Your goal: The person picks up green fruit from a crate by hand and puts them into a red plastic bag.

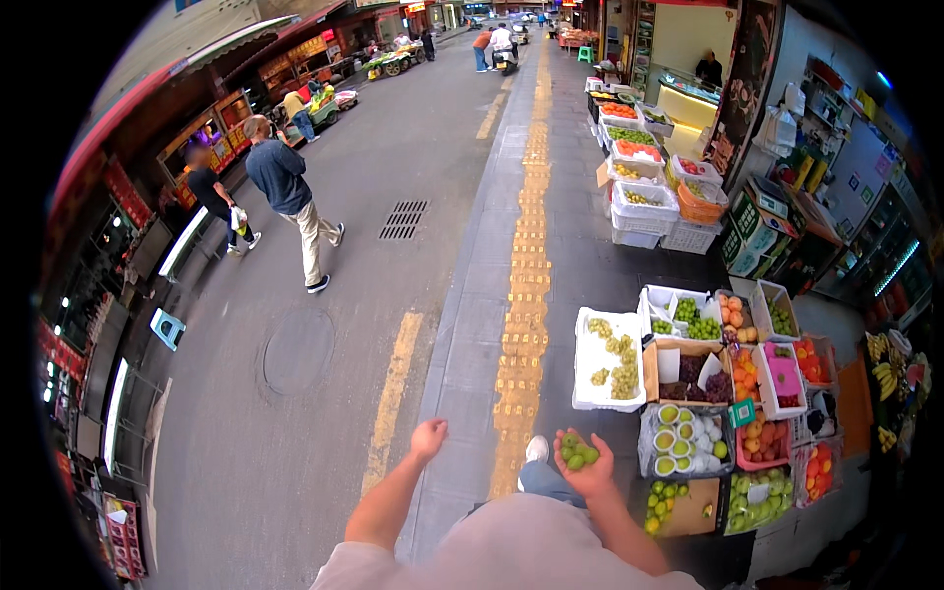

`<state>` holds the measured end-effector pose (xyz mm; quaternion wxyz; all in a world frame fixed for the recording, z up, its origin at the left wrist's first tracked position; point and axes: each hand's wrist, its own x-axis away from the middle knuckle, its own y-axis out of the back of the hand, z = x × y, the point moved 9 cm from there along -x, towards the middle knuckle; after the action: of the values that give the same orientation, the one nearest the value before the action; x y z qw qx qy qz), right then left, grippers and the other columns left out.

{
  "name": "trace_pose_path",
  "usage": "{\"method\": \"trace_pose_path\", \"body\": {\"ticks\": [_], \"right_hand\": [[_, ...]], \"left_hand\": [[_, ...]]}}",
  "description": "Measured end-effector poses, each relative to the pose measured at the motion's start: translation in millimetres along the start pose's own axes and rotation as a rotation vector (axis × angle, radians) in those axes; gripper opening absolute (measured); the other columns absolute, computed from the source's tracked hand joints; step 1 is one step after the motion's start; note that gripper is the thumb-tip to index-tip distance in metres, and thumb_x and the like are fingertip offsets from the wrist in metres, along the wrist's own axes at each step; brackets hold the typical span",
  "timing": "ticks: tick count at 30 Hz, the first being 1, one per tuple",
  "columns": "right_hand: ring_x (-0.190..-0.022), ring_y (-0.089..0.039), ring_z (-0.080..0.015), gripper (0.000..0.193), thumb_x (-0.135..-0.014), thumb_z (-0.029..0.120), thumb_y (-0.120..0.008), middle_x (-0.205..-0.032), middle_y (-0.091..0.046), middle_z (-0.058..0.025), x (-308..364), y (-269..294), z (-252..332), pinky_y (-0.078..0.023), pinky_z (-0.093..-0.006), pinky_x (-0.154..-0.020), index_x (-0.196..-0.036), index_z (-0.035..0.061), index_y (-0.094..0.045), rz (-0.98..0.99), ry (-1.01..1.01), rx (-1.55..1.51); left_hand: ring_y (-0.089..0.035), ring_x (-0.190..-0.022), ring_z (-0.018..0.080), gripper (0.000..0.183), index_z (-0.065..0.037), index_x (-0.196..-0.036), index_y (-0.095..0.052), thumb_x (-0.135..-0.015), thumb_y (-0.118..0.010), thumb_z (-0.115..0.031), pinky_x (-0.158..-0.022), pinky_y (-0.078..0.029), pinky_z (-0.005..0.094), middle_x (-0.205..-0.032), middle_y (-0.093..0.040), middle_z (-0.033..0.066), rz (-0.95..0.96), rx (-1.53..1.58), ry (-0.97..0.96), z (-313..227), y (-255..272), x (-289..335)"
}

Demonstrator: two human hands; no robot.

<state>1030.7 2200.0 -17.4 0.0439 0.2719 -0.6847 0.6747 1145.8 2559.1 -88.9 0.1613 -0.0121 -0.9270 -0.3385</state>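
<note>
My right hand (596, 476) is cupped palm up around several small round green fruits (578, 453). It is left of the fruit display, nearest to a plastic-lined tray of pale green fruit in white cups (678, 433) and some loose green and yellow citrus (664, 501). My left hand (429, 440) hangs out over the paving with its fingers curled closed; whatever is inside, if anything, is hidden. Beyond my right hand sits a white foam box (585, 379) with bunches of pale green grapes (623, 369).
A cardboard box of dark grapes (693, 374) and crates of oranges, apples and bananas fill the right side. More stacked crates (644, 211) line the shopfront ahead. A yellow tactile strip (526, 324) runs along the pavement. Two people (285, 182) walk on the road; a scooter (504, 61) is farther off.
</note>
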Motion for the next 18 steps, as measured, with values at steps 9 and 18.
{"method": "trace_pose_path", "body": {"ticks": [9, 18], "right_hand": [[-0.109, -0.059, -0.0339, 0.045, -0.092, 0.035, -0.052, -0.129, -0.056, -0.0175, -262, -275, 163, -0.052, -0.0471, -0.089, -0.125, 0.0041, -0.054, 0.219, -0.005, 0.226], [-0.108, -0.06, -0.0338, 0.044, -0.091, 0.035, -0.052, -0.126, -0.059, -0.0176, -492, -294, 337, -0.052, -0.0469, -0.088, -0.124, 0.0056, -0.056, -0.081, 0.158, 0.051]], "left_hand": [[-0.07, -0.078, 0.0233, 0.037, -0.007, -0.095, -0.074, -0.084, -0.061, -0.039, -0.074, -0.054, 0.0381, -0.085, -0.073, 0.0103, 0.45, -0.248, 0.609, 153, -79, -58], [-0.068, -0.1, 0.0292, 0.04, -0.009, -0.098, -0.074, -0.084, -0.06, -0.044, -0.086, -0.052, 0.0458, -0.103, -0.071, 0.0165, 0.717, -0.479, 0.401, 3, -133, -445]]}}
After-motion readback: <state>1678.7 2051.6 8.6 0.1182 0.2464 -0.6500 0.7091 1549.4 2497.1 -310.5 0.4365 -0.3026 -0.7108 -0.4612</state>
